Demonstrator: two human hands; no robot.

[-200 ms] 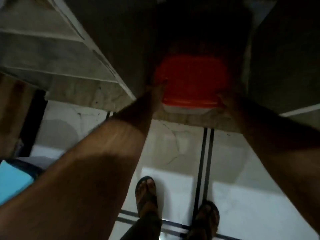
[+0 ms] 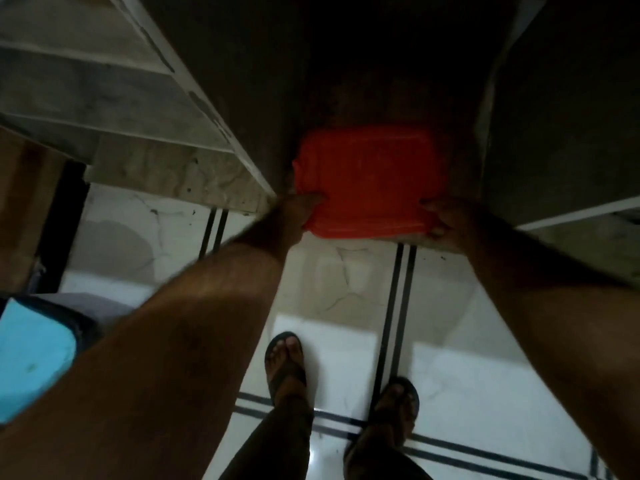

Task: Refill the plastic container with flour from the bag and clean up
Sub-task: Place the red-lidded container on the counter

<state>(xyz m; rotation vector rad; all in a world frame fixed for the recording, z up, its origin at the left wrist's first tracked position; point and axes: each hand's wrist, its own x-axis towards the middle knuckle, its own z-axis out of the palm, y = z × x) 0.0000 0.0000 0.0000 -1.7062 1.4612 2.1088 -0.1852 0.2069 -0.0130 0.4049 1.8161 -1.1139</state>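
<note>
A plastic container with a red lid (image 2: 369, 178) sits at the front edge of a dark cupboard opening, seen from above. My left hand (image 2: 294, 216) grips its near left corner, thumb on the lid. My right hand (image 2: 445, 220) holds its near right corner, fingers curled round the edge. Only the lid shows; the container's body is hidden below it. No flour bag is in view.
Stone shelves (image 2: 104, 95) stand to the left of the opening, a dark panel (image 2: 561, 116) to the right. Below is a white tiled floor (image 2: 467, 375) with black lines, and my two sandalled feet (image 2: 287, 365). A light blue object (image 2: 31, 358) lies at the left edge.
The container has come a little towards me, out to the shelf's front edge. Both hands now sit further round its near corners.
</note>
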